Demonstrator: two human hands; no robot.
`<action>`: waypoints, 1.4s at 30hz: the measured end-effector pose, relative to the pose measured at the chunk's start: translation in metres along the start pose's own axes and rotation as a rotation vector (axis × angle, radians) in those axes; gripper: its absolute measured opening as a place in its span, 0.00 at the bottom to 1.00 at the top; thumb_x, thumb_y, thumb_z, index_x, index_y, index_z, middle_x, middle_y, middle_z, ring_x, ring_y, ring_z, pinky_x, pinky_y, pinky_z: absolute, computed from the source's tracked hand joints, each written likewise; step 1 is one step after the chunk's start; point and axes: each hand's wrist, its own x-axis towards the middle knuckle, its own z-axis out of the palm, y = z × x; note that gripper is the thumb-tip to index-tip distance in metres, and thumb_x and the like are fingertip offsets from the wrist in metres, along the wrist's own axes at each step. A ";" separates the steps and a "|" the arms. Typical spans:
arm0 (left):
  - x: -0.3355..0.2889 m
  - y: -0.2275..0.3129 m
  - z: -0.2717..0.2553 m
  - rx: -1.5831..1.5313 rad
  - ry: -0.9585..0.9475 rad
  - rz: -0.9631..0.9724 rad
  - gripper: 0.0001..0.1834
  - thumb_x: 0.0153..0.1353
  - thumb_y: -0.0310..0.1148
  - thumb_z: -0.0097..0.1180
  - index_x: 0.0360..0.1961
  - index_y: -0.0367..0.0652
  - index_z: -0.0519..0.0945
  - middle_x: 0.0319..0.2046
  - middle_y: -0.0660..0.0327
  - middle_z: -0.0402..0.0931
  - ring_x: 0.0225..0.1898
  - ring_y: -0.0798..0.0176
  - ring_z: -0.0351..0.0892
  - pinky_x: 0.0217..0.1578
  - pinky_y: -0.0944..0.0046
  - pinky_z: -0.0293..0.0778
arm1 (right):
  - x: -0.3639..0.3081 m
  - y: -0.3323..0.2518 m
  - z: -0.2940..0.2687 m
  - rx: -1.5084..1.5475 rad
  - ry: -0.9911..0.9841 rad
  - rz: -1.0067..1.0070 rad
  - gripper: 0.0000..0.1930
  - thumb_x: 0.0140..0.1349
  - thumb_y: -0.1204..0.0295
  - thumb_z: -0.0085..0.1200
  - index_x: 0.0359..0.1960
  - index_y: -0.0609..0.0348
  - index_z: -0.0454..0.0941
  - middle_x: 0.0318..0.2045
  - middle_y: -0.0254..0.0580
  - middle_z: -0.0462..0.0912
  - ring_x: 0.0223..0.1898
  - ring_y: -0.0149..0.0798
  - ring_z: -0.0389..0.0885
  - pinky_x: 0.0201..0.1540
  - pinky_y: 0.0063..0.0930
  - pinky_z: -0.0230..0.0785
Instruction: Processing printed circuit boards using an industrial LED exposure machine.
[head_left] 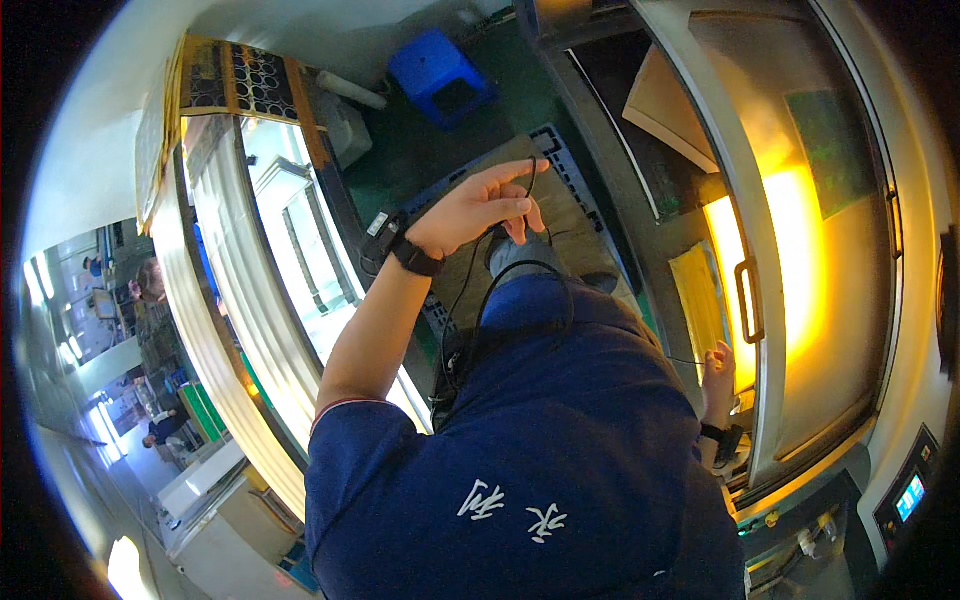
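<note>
My left hand (490, 205) reaches forward at the end of my bare left forearm, its index finger stretched out and its other fingers curled. A black cable (533, 178) passes through the curled fingers and loops down against my dark blue shirt. On that wrist sits a black band (417, 258) with a small device beside it. My right hand (717, 372) is low at my right, next to the frame of a sliding glass door (830, 300). Its fingers are loosely bent and apart; a thin dark line (684, 361) runs up to them. Whether they touch the door is unclear.
The door has a dark handle (748, 300), with bright yellow light behind it. A small lit screen (910, 497) is at the lower right. White curtains (250, 300) hang by a bright window at left. A blue stool (440, 78) stands ahead, beyond a mat (530, 150). People are far left.
</note>
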 end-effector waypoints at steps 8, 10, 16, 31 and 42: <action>0.004 0.019 -0.119 0.842 -0.083 -0.159 0.25 0.62 0.32 0.55 0.61 0.42 0.71 0.33 0.53 0.82 0.34 0.56 0.82 0.35 0.58 0.75 | -0.016 -0.091 0.054 -0.339 0.258 0.035 0.30 0.56 0.69 0.63 0.59 0.65 0.67 0.55 0.61 0.72 0.59 0.60 0.68 0.61 0.50 0.64; -0.001 0.013 -0.155 1.335 -0.051 -0.247 0.20 0.57 0.38 0.58 0.51 0.46 0.77 0.38 0.50 0.82 0.43 0.44 0.81 0.41 0.48 0.75 | -0.023 -0.114 0.071 -0.366 0.199 0.142 0.32 0.54 0.67 0.65 0.59 0.65 0.67 0.54 0.61 0.73 0.58 0.60 0.69 0.60 0.50 0.64; -0.008 0.024 -0.239 1.438 -0.038 -0.330 0.17 0.60 0.42 0.55 0.46 0.45 0.79 0.35 0.53 0.82 0.41 0.47 0.82 0.41 0.50 0.77 | -0.040 -0.118 0.099 -0.455 0.200 0.280 0.38 0.49 0.59 0.70 0.59 0.63 0.67 0.52 0.59 0.76 0.56 0.60 0.72 0.57 0.50 0.68; 0.062 0.058 -0.301 0.579 0.196 0.154 0.17 0.65 0.34 0.57 0.53 0.39 0.77 0.41 0.57 0.83 0.43 0.64 0.81 0.46 0.65 0.75 | -0.068 -0.119 0.014 -0.358 0.130 0.499 0.29 0.53 0.51 0.66 0.49 0.62 0.78 0.44 0.59 0.83 0.47 0.58 0.81 0.49 0.45 0.72; 0.196 0.174 -0.076 0.044 -0.176 0.374 0.31 0.70 0.35 0.49 0.71 0.40 0.58 0.66 0.50 0.63 0.63 0.52 0.67 0.58 0.54 0.70 | -0.095 -0.242 -0.178 -0.562 0.934 0.094 0.14 0.42 0.65 0.67 0.22 0.57 0.74 0.21 0.43 0.77 0.24 0.49 0.75 0.36 0.39 0.66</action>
